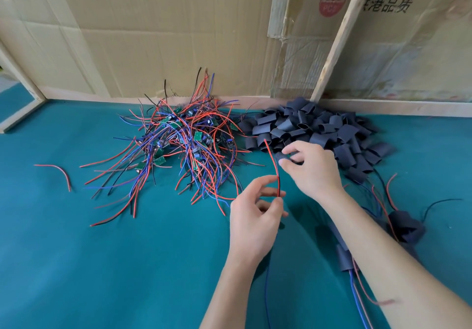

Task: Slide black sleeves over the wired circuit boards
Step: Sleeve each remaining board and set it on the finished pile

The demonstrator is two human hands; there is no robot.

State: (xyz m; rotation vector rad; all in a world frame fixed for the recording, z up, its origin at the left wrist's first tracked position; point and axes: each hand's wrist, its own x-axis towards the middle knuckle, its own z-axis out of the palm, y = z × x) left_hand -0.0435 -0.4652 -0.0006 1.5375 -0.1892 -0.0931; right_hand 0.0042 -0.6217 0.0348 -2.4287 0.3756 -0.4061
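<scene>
Both forearms enter from the bottom edge and reach forward over the teal mat (76, 264). Left hand (255, 216): fingers curled, thumb and fingertips pinching the lower end of a red-and-black wire pair (272, 161), which rises from the pinch and leans left toward the sleeve pile. A blue wire (266, 293) hangs below this hand along the left forearm; whether a circuit board sits inside the palm cannot be told. Right hand (313, 166): held further forward, thumb and forefinger pinching one black sleeve (290, 159) at the near edge of the pile, just beside the upper stretch of the wire pair. Sleeve and wire are close; contact between them cannot be confirmed.

Directly beyond the right hand lies the pile of black sleeves (316, 126), heaped against the wooden base rail (383, 107) and a slanted wooden batten (342, 34). Left of that pile, touching its edge, sits the tangled heap of wired circuit boards (184, 139), small green boards among red, blue and black leads.

Right of the right forearm, finished units (406, 227) lie on the mat: black sleeves with red, blue and black leads trailing out, one more sleeved piece (344, 257) just beside the forearm. One loose red wire (57, 172) lies alone at far left, well apart from the heap. Cardboard sheeting (153, 34) forms the back wall, bearing a red round label (332, 1) reading 360 PCS.
</scene>
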